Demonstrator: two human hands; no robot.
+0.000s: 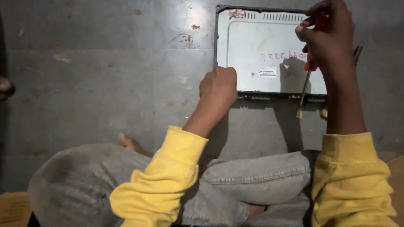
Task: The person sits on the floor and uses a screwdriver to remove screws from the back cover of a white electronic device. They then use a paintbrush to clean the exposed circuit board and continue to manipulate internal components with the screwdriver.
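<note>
Landmark: grey metal device case (pixel 269 50), flat on the concrete floor (pixel 105 84), top of view, right of centre.

Far left of case, at frame edge: part of another person's foot or hand (pixel 6 87); cannot tell which. Well apart from case.

Below and left of case: bent knee in grey jeans (pixel 84 185), bare foot (pixel 128 142) showing behind it.

At case's lower left corner: left hand (pixel 218 87), yellow sleeve (pixel 164 180), closed into a loose fist, knuckles resting against the case edge, bracing it. Nothing visibly held inside the fist.

At case's upper right: right hand (pixel 326 35), fingers curled shut around the orange-handled screwdriver (pixel 310 63), upright over the panel. Two more tools (pixel 302 101) with pale tips lying across case's lower right edge; second one partly hidden behind the wrist.

Handling, judged: thin sheet-metal lid, stiff, fairly light, smooth and prone to sliding on concrete. Edges likely sharp; vent slots along the far edge flex easily. Best held by the dark frame at the corners, palm pressing down.

Count: one case, one white sticker, one red mark at top left corner, one screwdriver in hand, two loose tools, two hands at work.
</note>
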